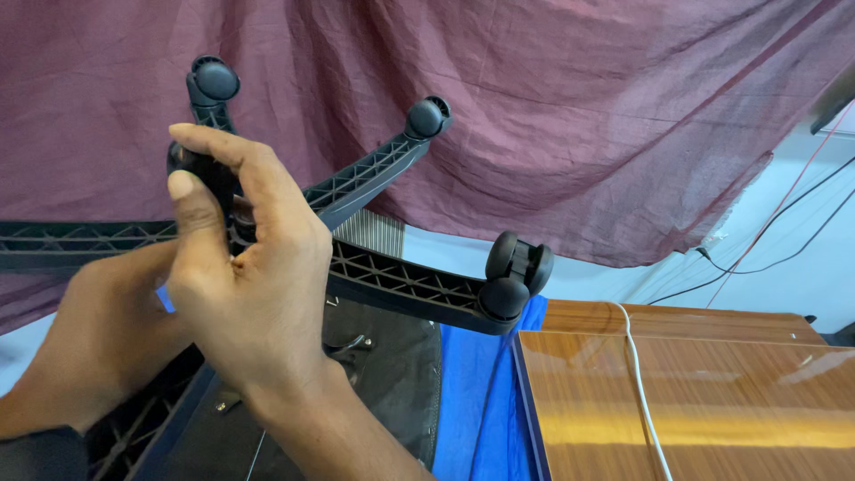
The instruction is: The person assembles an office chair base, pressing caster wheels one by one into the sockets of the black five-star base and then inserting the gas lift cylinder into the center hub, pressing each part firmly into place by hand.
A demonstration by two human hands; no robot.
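Observation:
A black star-shaped office chair base (401,283) is held up in front of me, its ribbed underside facing me. Castor wheels sit on its arm tips: one at the top left (214,82), one at the top middle (427,116), one at the right (515,276). My right hand (245,276) wraps over the hub of the base, fingers curled around it. My left hand (102,343) grips the base from below and behind the right hand, partly hidden by it.
A maroon cloth (552,125) hangs behind. A glossy wooden tabletop (712,392) with a white cable (641,392) lies at the right. Blue fabric (481,392) and a dark seat underside (383,365) lie below the base.

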